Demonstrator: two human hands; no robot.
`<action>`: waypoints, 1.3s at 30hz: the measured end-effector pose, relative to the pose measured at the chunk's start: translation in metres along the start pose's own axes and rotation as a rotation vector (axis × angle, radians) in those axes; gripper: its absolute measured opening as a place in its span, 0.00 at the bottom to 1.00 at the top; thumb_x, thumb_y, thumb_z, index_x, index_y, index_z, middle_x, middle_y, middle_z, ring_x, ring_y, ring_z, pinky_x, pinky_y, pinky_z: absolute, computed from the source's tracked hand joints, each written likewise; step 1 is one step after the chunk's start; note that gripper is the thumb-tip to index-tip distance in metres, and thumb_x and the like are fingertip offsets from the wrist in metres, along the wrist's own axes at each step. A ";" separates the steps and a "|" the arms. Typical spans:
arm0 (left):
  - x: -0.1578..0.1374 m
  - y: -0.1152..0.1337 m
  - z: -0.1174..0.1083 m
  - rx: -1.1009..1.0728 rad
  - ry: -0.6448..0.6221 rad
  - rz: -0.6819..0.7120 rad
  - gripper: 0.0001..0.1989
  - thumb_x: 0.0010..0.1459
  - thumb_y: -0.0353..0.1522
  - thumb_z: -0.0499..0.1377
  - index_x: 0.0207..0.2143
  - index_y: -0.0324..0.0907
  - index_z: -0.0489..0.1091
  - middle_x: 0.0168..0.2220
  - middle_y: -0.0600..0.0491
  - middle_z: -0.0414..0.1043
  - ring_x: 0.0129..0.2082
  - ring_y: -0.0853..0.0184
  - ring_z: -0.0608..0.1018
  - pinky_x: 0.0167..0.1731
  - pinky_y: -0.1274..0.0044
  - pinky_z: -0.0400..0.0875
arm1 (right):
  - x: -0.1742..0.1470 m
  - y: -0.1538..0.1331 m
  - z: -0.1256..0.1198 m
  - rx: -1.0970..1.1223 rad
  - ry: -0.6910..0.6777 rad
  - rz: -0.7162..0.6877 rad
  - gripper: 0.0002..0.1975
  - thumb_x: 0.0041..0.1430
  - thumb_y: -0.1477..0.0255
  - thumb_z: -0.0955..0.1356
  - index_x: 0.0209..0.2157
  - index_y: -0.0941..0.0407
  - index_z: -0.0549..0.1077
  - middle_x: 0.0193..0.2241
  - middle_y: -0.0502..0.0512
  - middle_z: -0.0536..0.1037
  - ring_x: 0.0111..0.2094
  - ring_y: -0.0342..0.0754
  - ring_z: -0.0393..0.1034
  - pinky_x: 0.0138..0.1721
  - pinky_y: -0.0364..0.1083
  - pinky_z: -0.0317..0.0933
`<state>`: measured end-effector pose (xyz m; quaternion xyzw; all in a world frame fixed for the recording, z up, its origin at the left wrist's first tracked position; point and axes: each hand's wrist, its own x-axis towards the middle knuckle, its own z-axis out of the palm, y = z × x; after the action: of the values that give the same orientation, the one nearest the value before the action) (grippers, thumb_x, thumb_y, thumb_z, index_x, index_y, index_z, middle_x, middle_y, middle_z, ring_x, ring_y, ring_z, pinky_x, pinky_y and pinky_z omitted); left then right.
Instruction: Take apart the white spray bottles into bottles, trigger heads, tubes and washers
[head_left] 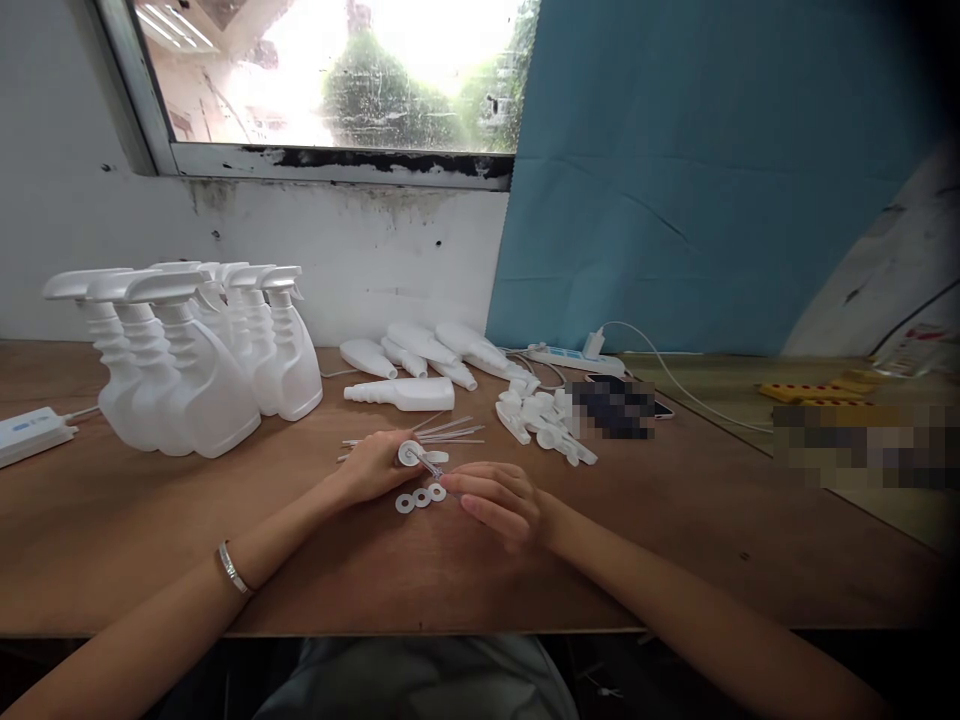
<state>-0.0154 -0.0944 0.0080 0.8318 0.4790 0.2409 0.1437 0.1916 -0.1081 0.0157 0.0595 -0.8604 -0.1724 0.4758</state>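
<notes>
My left hand point(379, 462) is closed around a white spray trigger head point(409, 454), its round collar opening turned towards me. My right hand point(495, 500) pinches a thin, clear tube-like piece point(430, 465), whose far end reaches to the collar opening; whether it is inside cannot be made out. Just below the hands, three white ring washers point(421, 497) lie in a row on the table. Thin clear tubes point(454, 434) are scattered behind my left hand. To the right is a pile of white trigger heads point(541, 420).
Assembled white spray bottles point(214, 385) stand grouped at the left. Several bottles without heads point(420, 345) lie near the wall, with one bottle point(405, 394) closer. A power strip point(577, 358) and a phone point(660, 405) sit at right. A white device point(34, 433) is far left.
</notes>
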 end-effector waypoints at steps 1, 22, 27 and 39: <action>0.000 0.000 0.000 0.015 -0.002 -0.002 0.12 0.52 0.41 0.52 0.30 0.42 0.67 0.30 0.53 0.71 0.29 0.65 0.72 0.27 0.80 0.61 | -0.001 0.001 0.002 -0.005 -0.001 -0.001 0.11 0.56 0.81 0.59 0.40 0.53 0.61 0.37 0.56 0.76 0.41 0.44 0.71 0.36 0.44 0.69; 0.000 0.005 0.000 0.334 -0.022 -0.003 0.12 0.51 0.42 0.53 0.30 0.43 0.65 0.30 0.52 0.71 0.31 0.64 0.74 0.27 0.79 0.61 | -0.008 -0.002 0.024 -0.028 -0.013 0.186 0.27 0.53 0.82 0.63 0.52 0.58 0.50 0.37 0.61 0.75 0.40 0.47 0.71 0.36 0.45 0.69; -0.001 0.006 0.001 0.325 -0.018 0.015 0.15 0.52 0.44 0.51 0.30 0.42 0.66 0.30 0.52 0.71 0.31 0.63 0.74 0.28 0.79 0.62 | -0.004 -0.005 0.022 0.070 -0.032 0.428 0.17 0.54 0.80 0.63 0.46 0.57 0.60 0.35 0.60 0.75 0.38 0.47 0.72 0.37 0.45 0.69; -0.001 0.007 -0.001 0.313 -0.042 0.011 0.15 0.53 0.44 0.50 0.32 0.43 0.66 0.31 0.51 0.71 0.32 0.64 0.74 0.27 0.79 0.61 | -0.005 -0.001 0.022 0.131 0.068 0.548 0.18 0.55 0.80 0.62 0.46 0.55 0.55 0.34 0.58 0.74 0.38 0.47 0.71 0.37 0.48 0.68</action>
<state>-0.0106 -0.0987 0.0120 0.8516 0.5029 0.1466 0.0206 0.1757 -0.1027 0.0002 -0.1393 -0.8373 0.0207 0.5283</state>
